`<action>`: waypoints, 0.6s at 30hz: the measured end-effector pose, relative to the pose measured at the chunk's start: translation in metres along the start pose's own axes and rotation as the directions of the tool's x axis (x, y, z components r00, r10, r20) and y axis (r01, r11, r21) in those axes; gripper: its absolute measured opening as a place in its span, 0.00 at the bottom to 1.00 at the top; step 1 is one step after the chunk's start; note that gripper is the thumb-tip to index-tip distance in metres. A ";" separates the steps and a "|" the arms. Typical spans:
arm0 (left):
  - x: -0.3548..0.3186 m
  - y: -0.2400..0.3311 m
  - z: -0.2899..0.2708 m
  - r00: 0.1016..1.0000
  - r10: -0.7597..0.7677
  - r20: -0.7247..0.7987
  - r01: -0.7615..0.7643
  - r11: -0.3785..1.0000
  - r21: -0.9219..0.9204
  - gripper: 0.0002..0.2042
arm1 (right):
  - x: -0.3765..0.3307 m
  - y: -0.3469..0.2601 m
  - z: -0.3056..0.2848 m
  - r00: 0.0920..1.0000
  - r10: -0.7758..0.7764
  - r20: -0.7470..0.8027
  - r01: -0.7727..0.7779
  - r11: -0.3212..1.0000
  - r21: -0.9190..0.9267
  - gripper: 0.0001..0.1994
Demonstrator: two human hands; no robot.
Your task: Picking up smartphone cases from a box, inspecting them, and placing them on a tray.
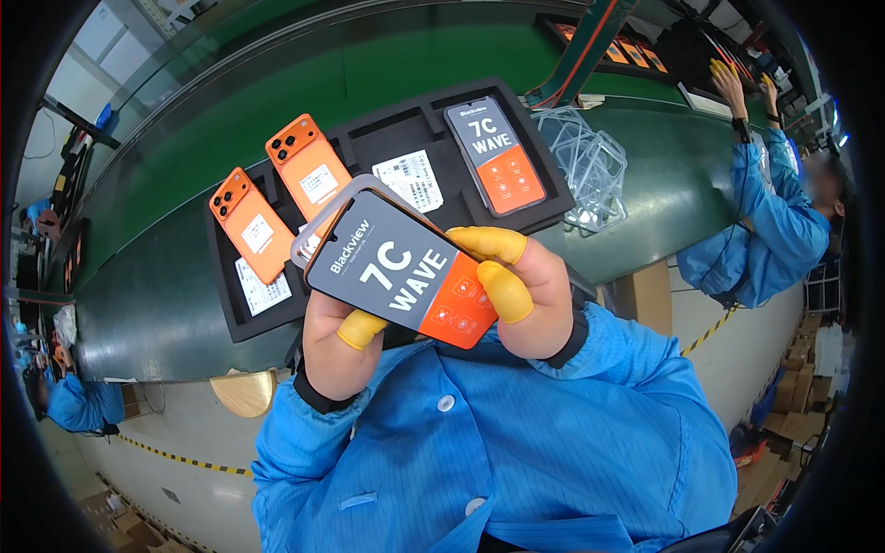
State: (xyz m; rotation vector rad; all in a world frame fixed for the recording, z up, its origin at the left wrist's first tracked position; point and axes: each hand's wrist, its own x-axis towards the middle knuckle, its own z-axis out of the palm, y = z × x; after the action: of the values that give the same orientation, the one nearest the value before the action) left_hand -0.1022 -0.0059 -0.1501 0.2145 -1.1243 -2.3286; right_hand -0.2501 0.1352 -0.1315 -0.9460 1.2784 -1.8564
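Chest-high above the workbench, I hold a smartphone (398, 265) with a grey and orange printed front, tilted to the right. A clear phone case (304, 247) shows along its upper left edge; how far it is seated is hidden. My left hand (334, 348), with a yellow finger cot on the thumb, grips the lower left side. Yellow cots also cover digits of my right hand (533, 293), which clasps the right edge. Behind them lies a black foam tray (224, 293). Two orange phones (251, 229) rest camera side up in it, and another phone (490, 152) lies front up at its right.
Beside the tray, several clear cases (583, 170) lie in a loose pile. White label sheets (409, 180) sit in the tray slots. A green post (585, 51) rises behind. At the right, a co-worker in blue (774, 217) reaches over the bench (645, 175); another person (81, 401) is far left.
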 end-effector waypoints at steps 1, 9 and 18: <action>0.000 0.000 -0.001 1.000 0.000 -0.001 0.000 1.000 0.000 0.20 | 0.000 0.000 0.000 1.000 0.001 0.001 -0.001 1.000 0.000 0.16; 0.001 -0.001 0.000 0.998 -0.008 -0.055 0.007 1.000 -0.011 0.19 | 0.001 0.003 -0.003 1.000 0.015 0.005 -0.015 1.000 -0.002 0.16; 0.006 -0.002 -0.006 0.999 0.001 -0.038 -0.001 1.000 0.011 0.19 | 0.005 0.006 -0.006 0.999 -0.033 0.003 0.033 0.997 -0.069 0.16</action>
State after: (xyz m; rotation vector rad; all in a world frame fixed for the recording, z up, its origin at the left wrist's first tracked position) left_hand -0.1056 -0.0118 -0.1554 0.2608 -1.1191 -2.3081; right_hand -0.2573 0.1317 -0.1380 -1.0107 1.3405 -1.8459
